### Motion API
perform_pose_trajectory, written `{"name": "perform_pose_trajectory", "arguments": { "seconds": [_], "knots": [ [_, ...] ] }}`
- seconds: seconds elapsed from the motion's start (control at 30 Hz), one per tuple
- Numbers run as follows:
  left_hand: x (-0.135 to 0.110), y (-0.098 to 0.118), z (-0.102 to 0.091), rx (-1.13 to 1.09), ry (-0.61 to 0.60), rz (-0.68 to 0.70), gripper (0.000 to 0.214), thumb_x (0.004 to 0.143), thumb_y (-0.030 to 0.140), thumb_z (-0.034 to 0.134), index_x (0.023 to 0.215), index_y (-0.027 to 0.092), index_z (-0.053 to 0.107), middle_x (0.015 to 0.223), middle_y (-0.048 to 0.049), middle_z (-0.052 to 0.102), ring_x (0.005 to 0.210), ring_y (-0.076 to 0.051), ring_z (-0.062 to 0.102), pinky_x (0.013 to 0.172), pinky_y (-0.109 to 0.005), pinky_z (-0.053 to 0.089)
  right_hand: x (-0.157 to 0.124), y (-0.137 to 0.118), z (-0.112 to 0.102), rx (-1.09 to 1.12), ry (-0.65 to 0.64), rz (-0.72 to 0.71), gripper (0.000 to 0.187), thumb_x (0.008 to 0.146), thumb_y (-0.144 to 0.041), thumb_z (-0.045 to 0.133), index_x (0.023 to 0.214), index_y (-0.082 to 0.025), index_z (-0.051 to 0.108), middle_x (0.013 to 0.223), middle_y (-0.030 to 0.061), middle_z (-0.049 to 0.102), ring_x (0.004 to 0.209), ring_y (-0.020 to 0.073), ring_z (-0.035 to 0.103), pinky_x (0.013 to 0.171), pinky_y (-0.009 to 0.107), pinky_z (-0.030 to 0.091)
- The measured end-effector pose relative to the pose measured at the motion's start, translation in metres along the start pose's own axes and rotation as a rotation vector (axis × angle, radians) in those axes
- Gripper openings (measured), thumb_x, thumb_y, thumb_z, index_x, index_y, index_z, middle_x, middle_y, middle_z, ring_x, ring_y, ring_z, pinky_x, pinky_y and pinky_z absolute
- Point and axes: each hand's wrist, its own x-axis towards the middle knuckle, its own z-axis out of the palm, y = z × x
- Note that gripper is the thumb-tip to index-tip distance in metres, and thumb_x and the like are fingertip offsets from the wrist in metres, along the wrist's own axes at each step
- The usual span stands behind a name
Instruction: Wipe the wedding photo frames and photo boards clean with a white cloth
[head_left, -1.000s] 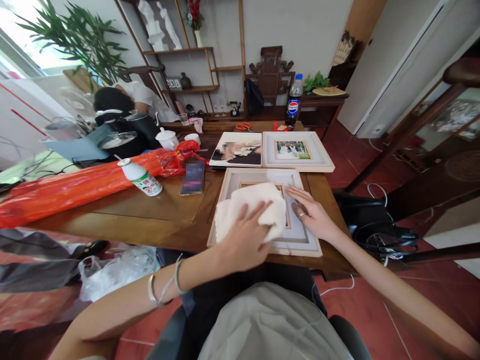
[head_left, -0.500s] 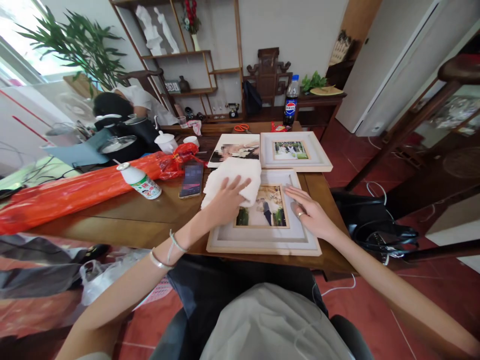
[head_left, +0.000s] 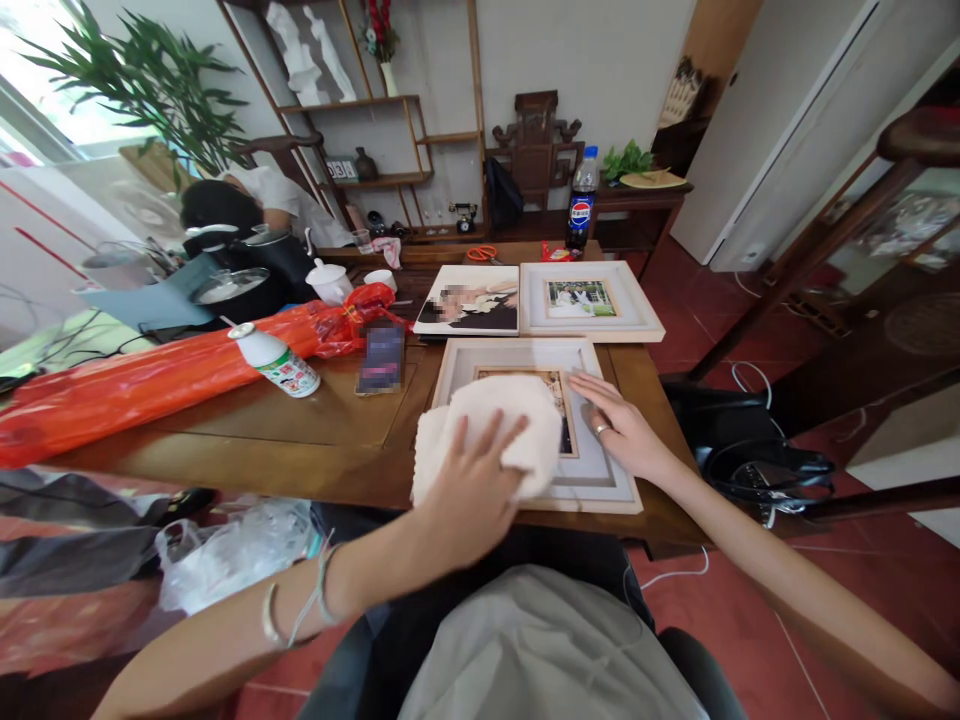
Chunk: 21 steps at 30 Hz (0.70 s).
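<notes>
A white-framed picture [head_left: 592,470] lies flat at the near edge of the wooden table [head_left: 300,430]. My left hand [head_left: 472,480] presses a white cloth [head_left: 510,420] down on the frame's glass, fingers spread flat over the cloth, which covers most of the photo. My right hand [head_left: 622,425], with a ring on one finger, rests flat and open on the frame's right border. A second framed photo [head_left: 592,300] and an unframed print [head_left: 469,300] lie just beyond.
A phone [head_left: 381,358], a white spray bottle [head_left: 274,358] on its side and a long orange plastic bag [head_left: 150,375] lie to the left. A cola bottle [head_left: 578,205], scissors [head_left: 484,254], teapot [head_left: 328,280] and pots stand further back. A seated person [head_left: 225,205] is far left. A black bag [head_left: 750,450] sits on the floor at right.
My left hand has swept the cloth from the frame's upper left corner back down toward me over the photo. My right hand has stayed on the frame's right border.
</notes>
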Motion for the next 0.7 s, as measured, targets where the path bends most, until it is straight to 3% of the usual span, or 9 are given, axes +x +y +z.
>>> {"name": "perform_pose_trajectory", "arguments": {
  "seconds": [0.13, 0.27, 0.33, 0.4, 0.57, 0.7],
  "knots": [
    [0.044, -0.054, 0.01, 0.136, 0.153, -0.163, 0.031, 0.09, 0.032, 0.047, 0.11, 0.017, 0.065, 0.151, -0.0132, 0.029, 0.139, -0.038, 0.021, 0.108, -0.065, 0.016, 0.0, 0.0, 0.0, 0.013, -0.002, -0.004, 0.064, 0.075, -0.002, 0.04, 0.133, -0.028, 0.05, 0.138, 0.0014, 0.05, 0.134, 0.022, 0.036, 0.112, 0.053, 0.028],
    [0.075, -0.082, 0.007, 0.114, 0.134, -0.146, 0.035, 0.091, 0.032, 0.044, 0.117, 0.014, 0.059, 0.152, -0.0147, 0.026, 0.14, -0.038, 0.017, 0.106, -0.065, 0.019, 0.0, -0.001, 0.0, 0.005, -0.002, 0.003, 0.063, 0.075, -0.002, 0.04, 0.132, -0.027, 0.051, 0.138, 0.0021, 0.05, 0.135, 0.0227, 0.035, 0.112, 0.053, 0.028],
    [0.08, -0.075, 0.005, 0.073, 0.095, -0.05, 0.035, 0.093, 0.028, 0.04, 0.118, 0.012, 0.058, 0.15, -0.0156, 0.03, 0.14, -0.034, 0.021, 0.109, -0.058, 0.022, 0.0, -0.001, 0.0, 0.004, -0.008, 0.007, 0.064, 0.075, -0.002, 0.039, 0.133, -0.027, 0.05, 0.139, 0.0019, 0.049, 0.135, 0.022, 0.034, 0.113, 0.052, 0.027],
    [0.076, -0.056, 0.003, 0.035, 0.055, 0.061, 0.034, 0.093, 0.023, 0.037, 0.117, 0.011, 0.059, 0.144, -0.0159, 0.04, 0.138, -0.03, 0.027, 0.11, -0.05, 0.025, 0.0, -0.001, 0.0, 0.002, -0.006, 0.006, 0.064, 0.075, -0.002, 0.039, 0.133, -0.026, 0.05, 0.14, 0.0024, 0.048, 0.135, 0.0214, 0.034, 0.113, 0.051, 0.027],
    [0.035, 0.008, -0.011, -0.059, 0.026, 0.345, 0.028, 0.089, 0.025, 0.045, 0.103, 0.012, 0.066, 0.131, -0.016, 0.055, 0.132, -0.026, 0.04, 0.111, -0.038, 0.03, 0.0, 0.0, 0.0, -0.025, 0.014, 0.027, 0.06, 0.078, -0.004, 0.041, 0.134, -0.026, 0.049, 0.141, 0.0044, 0.047, 0.133, 0.0227, 0.038, 0.112, 0.052, 0.029],
    [0.02, 0.026, -0.015, -0.074, 0.035, 0.345, 0.028, 0.088, 0.03, 0.048, 0.096, 0.013, 0.068, 0.137, -0.0182, 0.048, 0.132, -0.029, 0.04, 0.108, -0.042, 0.034, 0.001, -0.001, -0.001, -0.014, 0.012, 0.041, 0.058, 0.08, -0.006, 0.041, 0.133, -0.027, 0.05, 0.139, 0.0041, 0.049, 0.132, 0.0235, 0.039, 0.111, 0.053, 0.03]
  ]
}}
